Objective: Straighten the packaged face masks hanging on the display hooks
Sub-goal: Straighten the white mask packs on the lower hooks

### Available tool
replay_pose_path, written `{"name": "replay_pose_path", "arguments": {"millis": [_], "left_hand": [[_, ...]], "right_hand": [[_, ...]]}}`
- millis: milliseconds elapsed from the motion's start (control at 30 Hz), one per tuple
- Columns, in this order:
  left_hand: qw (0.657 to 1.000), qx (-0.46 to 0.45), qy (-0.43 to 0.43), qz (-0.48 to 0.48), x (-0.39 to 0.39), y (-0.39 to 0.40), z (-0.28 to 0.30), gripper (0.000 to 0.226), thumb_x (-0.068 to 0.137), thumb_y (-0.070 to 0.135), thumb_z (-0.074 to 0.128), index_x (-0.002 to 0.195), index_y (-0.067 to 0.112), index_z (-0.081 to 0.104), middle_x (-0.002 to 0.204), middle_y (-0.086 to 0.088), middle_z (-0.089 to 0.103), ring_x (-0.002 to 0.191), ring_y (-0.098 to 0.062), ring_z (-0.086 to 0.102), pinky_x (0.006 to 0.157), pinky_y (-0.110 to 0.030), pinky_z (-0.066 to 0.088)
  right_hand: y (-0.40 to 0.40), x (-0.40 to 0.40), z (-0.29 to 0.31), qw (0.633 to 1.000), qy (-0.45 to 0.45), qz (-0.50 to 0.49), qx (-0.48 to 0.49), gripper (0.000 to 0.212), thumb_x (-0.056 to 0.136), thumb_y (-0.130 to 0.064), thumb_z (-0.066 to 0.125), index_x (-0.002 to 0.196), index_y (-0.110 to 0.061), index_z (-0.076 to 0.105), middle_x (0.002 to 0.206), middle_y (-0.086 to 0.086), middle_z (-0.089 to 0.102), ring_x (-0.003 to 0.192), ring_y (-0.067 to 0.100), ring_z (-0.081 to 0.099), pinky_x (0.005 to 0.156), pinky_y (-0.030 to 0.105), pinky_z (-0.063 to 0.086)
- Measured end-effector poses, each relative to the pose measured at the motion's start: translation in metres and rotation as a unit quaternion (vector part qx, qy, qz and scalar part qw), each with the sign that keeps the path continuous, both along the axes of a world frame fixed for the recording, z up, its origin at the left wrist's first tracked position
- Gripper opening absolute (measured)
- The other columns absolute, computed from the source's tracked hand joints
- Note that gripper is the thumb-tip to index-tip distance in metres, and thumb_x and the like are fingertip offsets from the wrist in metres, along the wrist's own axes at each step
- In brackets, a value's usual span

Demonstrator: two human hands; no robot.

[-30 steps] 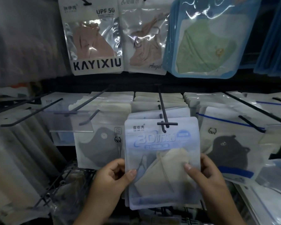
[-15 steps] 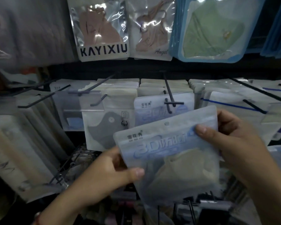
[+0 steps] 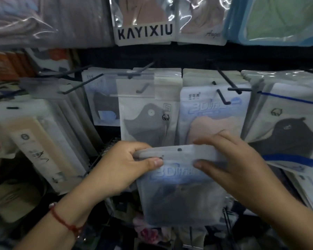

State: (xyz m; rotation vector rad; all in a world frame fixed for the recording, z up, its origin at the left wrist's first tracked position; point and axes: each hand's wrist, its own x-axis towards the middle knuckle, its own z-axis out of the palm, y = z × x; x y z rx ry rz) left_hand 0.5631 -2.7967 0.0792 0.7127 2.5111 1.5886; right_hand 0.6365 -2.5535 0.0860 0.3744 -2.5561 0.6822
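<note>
Left hand (image 3: 123, 165), lower centre-left: thumb and fingers pinch upper left corner of blue mask packet (image 3: 181, 186); red cord bracelet (image 3: 65, 221) on wrist. Packet off hook, held upright at lower centre, hang hole at top edge. Behind it, centre: grey mask packet (image 3: 148, 112), then matching blue packet (image 3: 211, 112) hanging on black display hook (image 3: 224, 87). Right hand (image 3: 229, 163), centre-right: thumb in front, fingers behind, gripping packet's upper right edge. Far right: black mask packet (image 3: 289, 132) hanging tilted.
</note>
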Motion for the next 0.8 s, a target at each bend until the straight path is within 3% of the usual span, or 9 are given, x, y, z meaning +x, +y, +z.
{"name": "replay_pose_path", "arguments": {"millis": [67,133,200,300,400,467,600,700,800], "left_hand": [[1.000,0.016,-0.013,-0.003,-0.003,-0.013,-0.004,0.019,0.071,0.040,0.077,0.081,0.023,0.079,0.079,0.000,0.077,0.070,-0.010,0.071,0.062,-0.025,0.054],[0.999,0.027,-0.021,-0.021,-0.006,-0.027,-0.006,0.024,0.072,0.041,0.081,0.086,0.021,0.080,0.085,0.000,0.078,0.081,-0.013,0.073,0.070,-0.030,0.057],[0.998,0.040,-0.024,-0.034,-0.011,-0.044,-0.007,0.028,0.073,0.043,0.081,0.091,0.021,0.079,0.089,-0.003,0.078,0.087,-0.022,0.074,0.076,-0.038,0.057],[0.997,0.060,-0.032,-0.048,-0.022,-0.071,-0.010,0.029,0.078,0.042,0.074,0.090,0.017,0.080,0.085,-0.003,0.078,0.076,-0.013,0.072,0.064,-0.029,0.055],[0.995,0.069,-0.053,-0.050,-0.035,-0.103,-0.011,0.045,0.087,0.049,0.071,0.086,0.004,0.073,0.078,-0.003,0.072,0.070,-0.012,0.063,0.062,-0.028,0.048],[0.997,0.055,-0.042,-0.042,-0.045,-0.127,-0.010,0.049,0.086,0.050,0.070,0.083,0.001,0.070,0.072,-0.005,0.067,0.066,-0.012,0.060,0.060,-0.028,0.045],[0.999,0.038,-0.021,-0.020,-0.062,-0.173,0.004,0.014,0.086,0.029,0.068,0.095,0.022,0.077,0.092,0.006,0.077,0.085,-0.008,0.072,0.075,-0.025,0.056],[0.999,-0.020,0.047,-0.002,-0.072,-0.200,0.014,0.011,0.092,0.019,0.069,0.097,0.027,0.075,0.095,0.019,0.074,0.088,0.004,0.068,0.078,-0.015,0.052],[0.993,-0.046,0.110,0.004,-0.080,-0.219,0.023,0.016,0.093,0.017,0.067,0.091,0.031,0.073,0.092,0.024,0.071,0.088,0.008,0.063,0.073,-0.007,0.045]], "right_hand": [[-0.009,-0.004,0.004,1.000,-0.018,0.009,0.010,0.030,0.081,-0.050,0.062,0.108,-0.037,0.065,0.098,-0.021,0.059,0.093,0.001,0.058,0.074,0.022,0.047],[-0.019,-0.010,0.006,0.999,-0.034,0.017,0.031,0.026,0.083,-0.050,0.061,0.104,-0.036,0.070,0.093,-0.019,0.062,0.087,0.002,0.060,0.071,0.028,0.050],[-0.031,-0.014,0.009,0.997,-0.050,0.012,0.049,0.023,0.085,-0.044,0.065,0.106,-0.037,0.072,0.094,-0.022,0.064,0.088,0.000,0.059,0.071,0.017,0.047],[-0.050,-0.021,0.014,0.996,-0.057,-0.007,0.070,0.023,0.087,-0.034,0.067,0.109,-0.034,0.073,0.097,-0.022,0.068,0.088,0.001,0.061,0.069,0.009,0.041],[-0.074,-0.029,0.024,0.994,-0.022,-0.053,0.092,0.023,0.087,-0.031,0.065,0.108,-0.029,0.075,0.096,-0.013,0.073,0.085,0.013,0.068,0.069,0.027,0.052],[-0.094,-0.036,0.030,0.988,0.042,-0.081,0.126,0.019,0.086,-0.023,0.067,0.103,-0.024,0.076,0.094,-0.006,0.074,0.081,0.022,0.070,0.064,0.032,0.053],[-0.143,-0.051,0.034,0.978,0.110,-0.087,0.156,0.012,0.090,-0.014,0.066,0.097,-0.021,0.073,0.092,-0.005,0.068,0.074,0.023,0.063,0.059,0.028,0.043],[-0.178,-0.063,0.027,0.970,0.136,-0.069,0.187,0.013,0.090,-0.016,0.060,0.093,-0.020,0.072,0.099,-0.002,0.068,0.083,0.027,0.064,0.066,0.036,0.050],[-0.209,-0.074,0.021,0.965,0.136,-0.051,0.217,0.012,0.088,-0.020,0.059,0.093,-0.022,0.070,0.120,0.000,0.067,0.104,0.026,0.062,0.083,0.038,0.047]]}}
